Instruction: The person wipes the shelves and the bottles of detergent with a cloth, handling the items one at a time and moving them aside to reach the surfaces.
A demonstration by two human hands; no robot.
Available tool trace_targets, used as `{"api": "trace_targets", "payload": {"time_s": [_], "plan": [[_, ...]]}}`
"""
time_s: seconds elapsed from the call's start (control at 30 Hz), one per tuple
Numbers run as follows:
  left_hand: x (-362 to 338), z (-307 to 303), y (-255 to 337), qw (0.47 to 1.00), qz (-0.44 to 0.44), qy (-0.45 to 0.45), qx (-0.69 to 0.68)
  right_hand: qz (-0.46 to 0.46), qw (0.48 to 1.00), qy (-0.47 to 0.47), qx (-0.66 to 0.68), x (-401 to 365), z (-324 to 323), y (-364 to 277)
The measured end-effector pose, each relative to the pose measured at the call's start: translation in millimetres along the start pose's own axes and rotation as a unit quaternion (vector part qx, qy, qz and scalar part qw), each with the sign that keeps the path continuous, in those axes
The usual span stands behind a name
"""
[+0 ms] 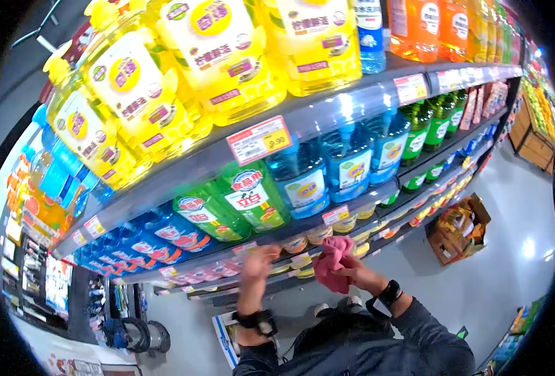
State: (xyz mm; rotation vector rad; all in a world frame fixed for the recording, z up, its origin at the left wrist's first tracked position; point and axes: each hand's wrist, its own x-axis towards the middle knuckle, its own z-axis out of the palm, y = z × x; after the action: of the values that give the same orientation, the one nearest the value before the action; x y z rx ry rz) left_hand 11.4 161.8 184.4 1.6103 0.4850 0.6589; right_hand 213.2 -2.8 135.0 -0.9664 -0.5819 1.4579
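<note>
A crumpled pink cloth is in my right hand, whose fingers are closed on its lower right side. My left hand is raised in front of the lower shelves, left of the cloth and apart from it. Motion smears its fingers, so their pose is unclear. Behind my hands stand green detergent bottles and blue pump bottles on the middle shelf. Small round tubs line the shelf beneath, close to both hands.
Large yellow bottles fill the upper shelf, above a price tag on its edge. An open cardboard box sits on the floor at the right. A wooden produce stand is farther back. Below me lies a white and blue package.
</note>
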Motion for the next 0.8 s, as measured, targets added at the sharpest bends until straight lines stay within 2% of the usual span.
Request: {"api": "trace_targets", "payload": {"time_s": [0.07,0.13,0.17,0.23,0.27,0.3,0.33,0.37,0.4,0.43,0.47,0.53,0.57,0.6,0.67,0.7,0.73,0.77,0.8], "plan": [[-18.8,42.2,-43.0,0.988,-0.088,0.088,-0.095,-0.001,0.999,-0.045,-0.004,20.3,6.6,7.4],[-24.8,59.4,-76.2,0.971,-0.112,0.012,-0.21,-0.024,0.995,-0.042,0.084,31.7,17.9,22.1],[-27.3,65.3,-92.1,0.972,-0.105,0.017,-0.21,-0.024,0.997,-0.036,0.061,36.5,19.5,31.1],[-32.3,71.0,-116.9,0.991,-0.021,0.083,-0.099,-0.045,0.997,-0.06,0.014,44.5,23.5,36.3],[-29.9,68.5,-116.9,0.991,-0.019,0.091,-0.1,-0.066,0.994,-0.078,-0.028,46.7,24.4,40.0],[-28.9,64.3,-116.7,0.982,-0.055,0.113,-0.139,-0.079,0.979,-0.052,-0.178,48.7,22.1,39.3],[-29.8,60.0,-116.2,0.97,-0.09,0.135,-0.179,-0.076,0.979,-0.058,-0.181,48.8,17.3,37.1],[-33.1,51.4,-114.4,0.969,-0.088,0.142,-0.182,-0.109,0.953,-0.047,-0.277,48.7,12.2,32.0],[-35.1,40.4,-92.0,0.977,-0.129,0.119,-0.12,-0.141,0.918,-0.036,-0.369,46.8,12.9,24.9],[-40.0,30.9,-79.2,0.979,-0.171,0.095,-0.058,-0.147,0.954,-0.026,-0.262,51.5,8.5,31.3],[-47.7,20.6,-90.8,0.978,-0.171,0.101,-0.061,-0.143,0.953,-0.031,-0.264,52.8,3.3,32.2],[-45.3,10.0,-82.3,0.983,-0.082,0.133,-0.098,-0.065,0.974,-0.013,-0.218,58.6,1.4,19.2],[-53.6,15.1,-76.4,0.96,-0.109,0.209,-0.15,-0.063,0.97,-0.017,-0.236,58.6,2.8,11.6],[-51.8,17.0,-60.9,0.96,-0.106,0.212,-0.151,-0.064,0.969,-0.02,-0.238,58.7,9.0,4.5],[-49.4,17.4,-44.3,0.957,-0.068,0.208,-0.191,0.005,0.997,-0.021,-0.075,59.7,19.9,-2.6],[-45.9,15.9,-37.6,0.957,-0.066,0.209,-0.192,0.03,0.995,-0.054,-0.073,61.0,21.5,-3.1],[-42.7,14.0,-31.7,0.987,-0.029,0.136,-0.085,0.03,0.995,-0.055,-0.075,61.4,25.7,0.5],[-41.3,13.0,-29.3,0.998,0.009,0.061,0.025,-0.003,0.987,-0.081,-0.141,60.9,32.2,7.7],[-40.4,14.2,-31.9,0.998,0.01,0.061,0.024,-0.035,0.972,-0.107,-0.207,60.2,36.5,12.1]]}}
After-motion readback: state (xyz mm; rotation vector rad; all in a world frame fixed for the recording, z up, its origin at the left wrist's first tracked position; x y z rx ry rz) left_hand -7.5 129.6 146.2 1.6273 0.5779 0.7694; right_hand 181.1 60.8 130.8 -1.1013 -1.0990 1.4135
